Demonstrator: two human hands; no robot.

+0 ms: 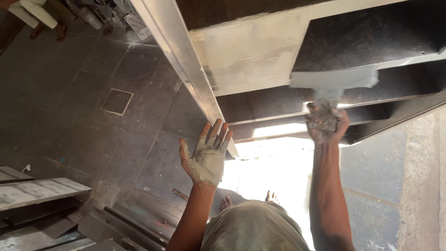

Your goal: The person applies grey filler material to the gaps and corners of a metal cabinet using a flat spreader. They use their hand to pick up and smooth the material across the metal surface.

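The floor (83, 121) is made of dark stone slabs, dusty and grey, and one small square plate (117, 102) is set into it. A big metal cabinet (253, 51) stands in front of the person. It has dark shelves and pale grey patches of paste on its front. A long shiny metal edge (181, 60) runs down its left side.

The left hand (207, 155) is open, palm up, fingers spread. A lump of grey paste (206, 162) sits in the palm. This hand is just beside the bottom of the shiny edge.

The right hand (326, 124) is closed around the handle of a wide flat scraper (333, 79). The grey blade is blurry and lies against the edge of a shelf. The hand is smeared with grey paste too.

Bright sun makes a white patch on the floor between the two arms. The person's bare toes (226, 202) peek out there, above a green shirt (253, 227).

At the lower left lie flat metal bars and pieces (42, 193), stacked near each other. In the top left corner, well apart, another person's legs and sandals (46, 23) show. I see no packages, labels or signs.
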